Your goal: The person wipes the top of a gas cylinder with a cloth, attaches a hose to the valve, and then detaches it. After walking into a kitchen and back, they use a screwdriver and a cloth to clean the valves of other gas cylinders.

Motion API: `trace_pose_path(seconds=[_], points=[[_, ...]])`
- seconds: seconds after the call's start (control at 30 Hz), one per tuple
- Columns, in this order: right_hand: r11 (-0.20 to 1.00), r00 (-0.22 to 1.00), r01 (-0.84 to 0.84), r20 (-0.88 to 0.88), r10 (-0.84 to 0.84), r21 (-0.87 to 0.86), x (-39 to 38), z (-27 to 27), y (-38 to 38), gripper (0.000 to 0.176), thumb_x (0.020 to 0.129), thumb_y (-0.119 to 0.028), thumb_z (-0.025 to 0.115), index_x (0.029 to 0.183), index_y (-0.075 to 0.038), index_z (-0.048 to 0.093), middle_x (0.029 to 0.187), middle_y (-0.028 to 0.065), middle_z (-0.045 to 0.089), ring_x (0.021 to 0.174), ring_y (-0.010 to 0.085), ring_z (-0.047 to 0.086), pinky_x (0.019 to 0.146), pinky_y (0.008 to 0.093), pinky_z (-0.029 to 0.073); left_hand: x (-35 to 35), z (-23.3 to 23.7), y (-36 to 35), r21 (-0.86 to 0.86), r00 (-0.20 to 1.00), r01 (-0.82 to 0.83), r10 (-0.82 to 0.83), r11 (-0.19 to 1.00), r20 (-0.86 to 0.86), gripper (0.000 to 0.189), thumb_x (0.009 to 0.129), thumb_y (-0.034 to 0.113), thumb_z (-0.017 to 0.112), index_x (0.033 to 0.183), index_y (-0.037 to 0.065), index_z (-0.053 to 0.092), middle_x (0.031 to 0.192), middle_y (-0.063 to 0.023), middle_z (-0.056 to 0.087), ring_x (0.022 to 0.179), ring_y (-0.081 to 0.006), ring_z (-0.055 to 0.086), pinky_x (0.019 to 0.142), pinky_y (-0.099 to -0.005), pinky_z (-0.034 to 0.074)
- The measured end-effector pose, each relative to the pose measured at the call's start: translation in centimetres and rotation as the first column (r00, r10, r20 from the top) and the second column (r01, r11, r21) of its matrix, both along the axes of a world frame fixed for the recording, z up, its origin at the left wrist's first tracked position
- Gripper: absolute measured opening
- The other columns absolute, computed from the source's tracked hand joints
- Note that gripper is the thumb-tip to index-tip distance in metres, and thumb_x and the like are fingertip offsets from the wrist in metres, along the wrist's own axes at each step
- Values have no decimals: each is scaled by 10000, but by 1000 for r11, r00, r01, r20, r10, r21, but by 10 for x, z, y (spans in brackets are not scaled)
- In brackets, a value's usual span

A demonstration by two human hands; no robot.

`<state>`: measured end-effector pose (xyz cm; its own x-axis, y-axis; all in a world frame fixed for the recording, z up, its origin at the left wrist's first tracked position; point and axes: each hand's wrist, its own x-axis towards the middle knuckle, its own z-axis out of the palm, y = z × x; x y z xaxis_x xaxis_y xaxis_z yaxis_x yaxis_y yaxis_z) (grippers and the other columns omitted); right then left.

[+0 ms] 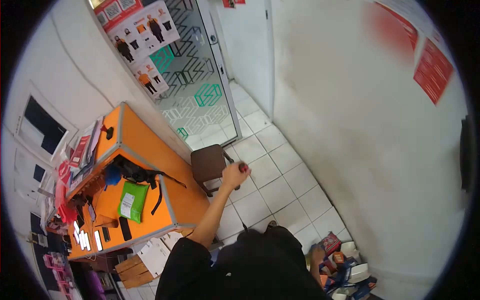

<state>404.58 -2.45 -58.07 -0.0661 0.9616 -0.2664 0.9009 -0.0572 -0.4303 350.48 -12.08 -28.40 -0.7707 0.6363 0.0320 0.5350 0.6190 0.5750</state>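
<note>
— While your left arm is stretched forward, what does the left hand (234, 175) do?

— Fig. 1, centre: my left hand is curled into a fist around a small red thing (244, 168), which sticks out past the knuckles. What it is I cannot tell. Fist and red thing hang above the tiled floor (285, 185), just beside the brown stool (207, 161).

— And the right hand (316, 256)?

— Lower right: it is down at my side, at the edge of a heap of boxes (350, 272) that lies on the floor against the white wall (360, 140). Whether its fingers are spread or closed I cannot tell, since it shows small and is partly hidden by my dark clothing (260, 265).

— What lies to the left?

— An orange counter (150, 145), well apart from both hands, bearing a green packet (132, 201). Beyond the stool stands a patterned glass door (195, 75).
</note>
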Motion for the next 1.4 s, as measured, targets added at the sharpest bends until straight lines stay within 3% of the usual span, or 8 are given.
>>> trace_pose_path(seconds=[0.03,0.07,0.17,0.23,0.53,0.9,1.07,1.4], points=[[866,966,-256,151,211,430,-26,-55,44,319,782,-317,550,733,-18,651,673,183,631,678,360,629,601,500,462,-20,15,23,130,997,-75,75,989,10,255,744,319,693,833,89,629,770,-86,651,713,-246,637,649,-357,494],[970,978,-192,-58,202,147,-118,74,74,311,794,-311,565,731,-20,654,672,194,627,683,366,625,606,491,462,-36,18,40,129,995,-95,90,987,42,255,744,319,693,833,89,629,770,-86,651,713,-246,637,649,-357,494],[989,933,-147,-327,150,33,-282,111,189,345,821,-306,557,796,25,650,710,241,615,653,359,606,631,443,455,-110,-9,91,642,919,-376,180,668,351,142,825,115,655,883,34,553,813,-57,623,752,-124,597,621,-246,463],[971,918,-197,-322,231,133,-379,108,259,394,838,-331,565,862,55,647,743,218,642,694,328,621,656,417,472,-143,-43,113,542,667,-585,-23,604,745,130,846,106,639,915,62,537,864,-57,629,772,-128,603,624,-246,469],[956,765,-290,-590,260,46,-773,152,460,338,856,-295,591,939,27,657,784,171,660,711,238,629,665,371,478,-362,-50,299,379,283,-364,-286,851,915,96,903,59,518,941,61,430,886,-129,629,729,-167,627,612,-275,509],[686,638,-719,-286,715,112,-1271,146,629,303,807,-304,547,824,-27,669,784,199,651,774,370,630,723,461,485,-706,-27,484,507,657,-545,-35,667,753,282,926,223,549,1129,86,410,643,3,493,538,-50,398,464,-214,314],[407,381,-912,-256,888,55,-1487,156,621,243,794,-259,535,830,-64,675,800,188,652,790,355,633,730,452,494,-777,-31,488,324,706,-705,582,630,403,297,863,250,612,1055,25,587,791,-76,637,708,-139,577,676,-300,477],[-58,-157,-975,-487,859,213,-1819,151,426,290,799,-232,523,876,14,657,810,212,657,756,320,639,685,412,473,-977,-66,402,177,-19,-972,799,-156,601,257,843,245,596,978,28,623,816,-179,662,788,-301,653,717,-376,495]])
